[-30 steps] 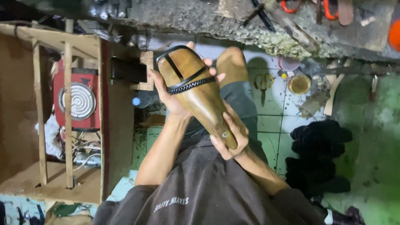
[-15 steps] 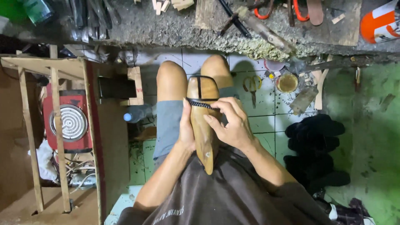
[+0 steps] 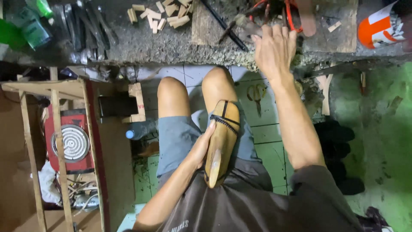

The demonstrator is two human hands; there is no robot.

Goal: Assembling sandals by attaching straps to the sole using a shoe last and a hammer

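Observation:
A tan wooden shoe form [image 3: 221, 144] with black straps across its toe rests on my right thigh, heel end toward my belly. My left hand [image 3: 202, 145] grips its side and holds it upright on edge. My right hand [image 3: 274, 48] is stretched out to the rough grey workbench [image 3: 171, 47], fingers spread over a cluster of tools with red handles [image 3: 288, 13] and a brush [image 3: 242, 23]. Whether it holds any of them is unclear.
Small wooden blocks [image 3: 159, 13] lie on the bench, and an orange-and-white can [image 3: 382, 28] stands at its right end. A red electric hotplate [image 3: 68, 141] sits in a wooden rack at left. Scissors [image 3: 256, 92] and a plastic bottle [image 3: 139, 131] lie on the tiled floor, dark shoes [image 3: 339, 146] to the right.
My right hand has let go of the shoe form and reached up to the workbench. The left hand keeps holding the form, which has dropped lower onto my thigh.

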